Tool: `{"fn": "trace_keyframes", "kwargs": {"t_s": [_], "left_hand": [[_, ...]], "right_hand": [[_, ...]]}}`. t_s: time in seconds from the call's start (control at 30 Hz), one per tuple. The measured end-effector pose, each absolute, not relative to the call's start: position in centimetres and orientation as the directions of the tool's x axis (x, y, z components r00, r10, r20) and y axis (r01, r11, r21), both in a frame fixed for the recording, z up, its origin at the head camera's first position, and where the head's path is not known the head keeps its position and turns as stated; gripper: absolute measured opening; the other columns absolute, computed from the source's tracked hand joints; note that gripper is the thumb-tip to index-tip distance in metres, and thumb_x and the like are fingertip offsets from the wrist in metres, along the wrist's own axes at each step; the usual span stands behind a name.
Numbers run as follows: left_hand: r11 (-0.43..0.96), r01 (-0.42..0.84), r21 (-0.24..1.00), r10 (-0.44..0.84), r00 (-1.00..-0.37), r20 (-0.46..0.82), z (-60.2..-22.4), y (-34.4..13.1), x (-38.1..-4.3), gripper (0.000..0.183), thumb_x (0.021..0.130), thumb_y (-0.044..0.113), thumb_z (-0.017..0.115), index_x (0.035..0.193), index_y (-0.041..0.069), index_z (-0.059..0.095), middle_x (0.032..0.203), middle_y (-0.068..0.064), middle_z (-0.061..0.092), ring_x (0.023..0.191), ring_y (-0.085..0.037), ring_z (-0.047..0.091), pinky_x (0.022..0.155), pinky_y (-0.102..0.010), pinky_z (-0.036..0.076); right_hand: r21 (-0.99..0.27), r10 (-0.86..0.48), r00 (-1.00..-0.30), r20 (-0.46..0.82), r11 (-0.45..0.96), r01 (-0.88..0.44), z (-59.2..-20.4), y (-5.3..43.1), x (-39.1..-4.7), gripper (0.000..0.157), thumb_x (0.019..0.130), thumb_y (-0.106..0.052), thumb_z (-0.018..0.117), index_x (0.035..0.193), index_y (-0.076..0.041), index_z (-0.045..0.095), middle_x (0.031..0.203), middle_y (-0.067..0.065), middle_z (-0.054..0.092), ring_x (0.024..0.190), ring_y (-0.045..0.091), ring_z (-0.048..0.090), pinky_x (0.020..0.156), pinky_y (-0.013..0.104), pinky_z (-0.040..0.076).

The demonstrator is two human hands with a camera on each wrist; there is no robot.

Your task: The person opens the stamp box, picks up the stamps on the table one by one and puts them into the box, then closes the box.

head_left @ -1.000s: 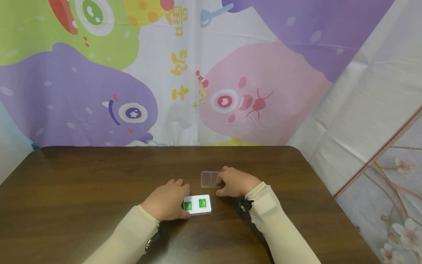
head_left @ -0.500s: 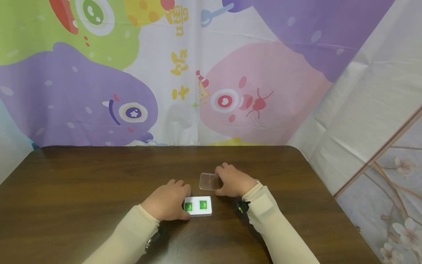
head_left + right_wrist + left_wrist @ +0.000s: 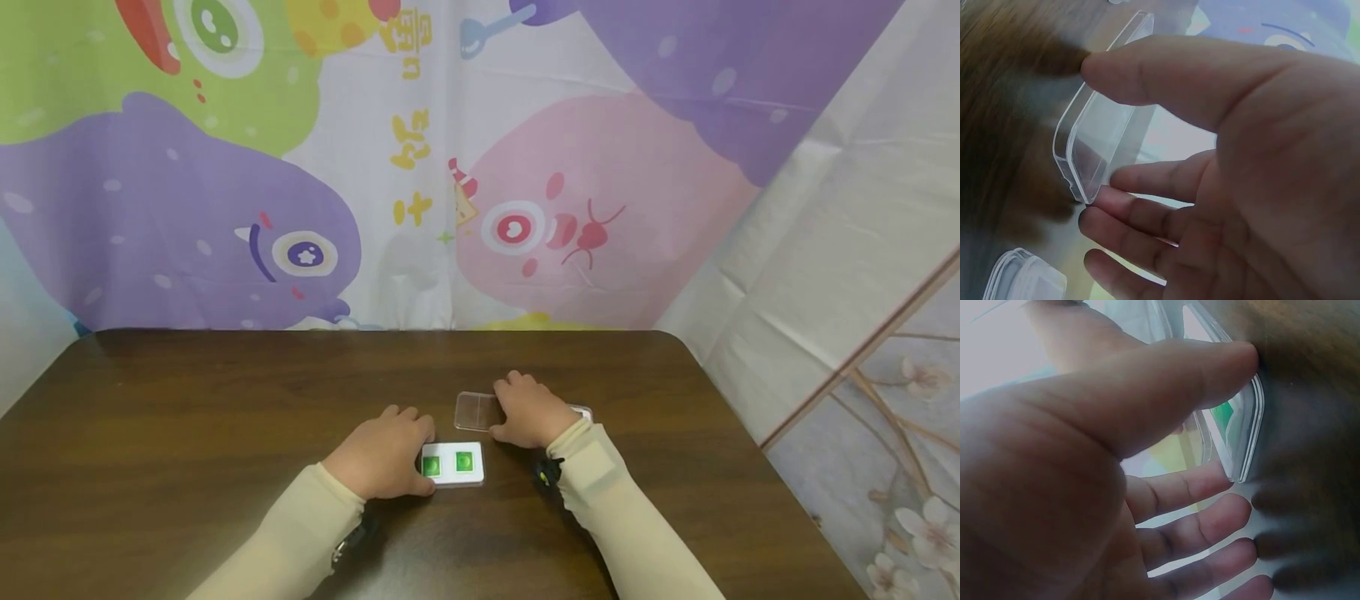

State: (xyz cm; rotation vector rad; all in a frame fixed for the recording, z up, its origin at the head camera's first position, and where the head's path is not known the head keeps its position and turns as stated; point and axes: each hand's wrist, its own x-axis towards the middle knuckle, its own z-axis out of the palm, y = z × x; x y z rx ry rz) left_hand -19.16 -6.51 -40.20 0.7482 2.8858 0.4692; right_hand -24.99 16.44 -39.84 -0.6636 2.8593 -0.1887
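My left hand [image 3: 378,455] spans the left end of a flat clear plastic case [image 3: 450,475] lying on the table. Its white insert shows two green squares. In the left wrist view, the thumb lies over one edge of the case [image 3: 1249,437] and the index fingertip meets its corner; the other fingers reach toward the tabletop. Just behind, my right hand [image 3: 534,410] holds a clear plastic lid [image 3: 474,411] by its right end. The right wrist view has this shallow lid [image 3: 1100,128] between thumb and fingertips, a line running across it.
Partly hidden behind the right wrist is another clear case with white in it [image 3: 583,412]; stacked clear plastic [image 3: 1025,278] appears low in the right wrist view. The brown wooden table [image 3: 187,400] ends at a cartoon-printed cloth [image 3: 405,275].
The right hand has shifted slightly, and the clear case behind its wrist has come into sight. The lid has moved a little left and then settled. The left hand stays in place.
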Motion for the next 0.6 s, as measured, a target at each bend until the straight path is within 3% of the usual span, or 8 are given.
{"fn": "trace_keyframes", "kwargs": {"t_s": [0.6], "left_hand": [[0.832, 0.452, 0.323, 0.492, -0.869, -0.051, -40.11, -6.45, -19.07, 0.048, 0.072, 0.034, 0.092, 0.103, 0.009, 0.064, 0.093, -0.003, 0.058, 0.089, -0.024, 0.051, 0.073, -0.045, 0.049]], "right_hand": [[-0.167, -0.438, -0.881, -0.178, 0.896, -0.412, -40.07, 16.63, -25.07, 0.057, 0.094, -0.03, 0.078, 0.137, 0.001, 0.059, 0.123, 0.018, 0.057, 0.106, 0.03, 0.056, 0.092, 0.046, 0.05]]}}
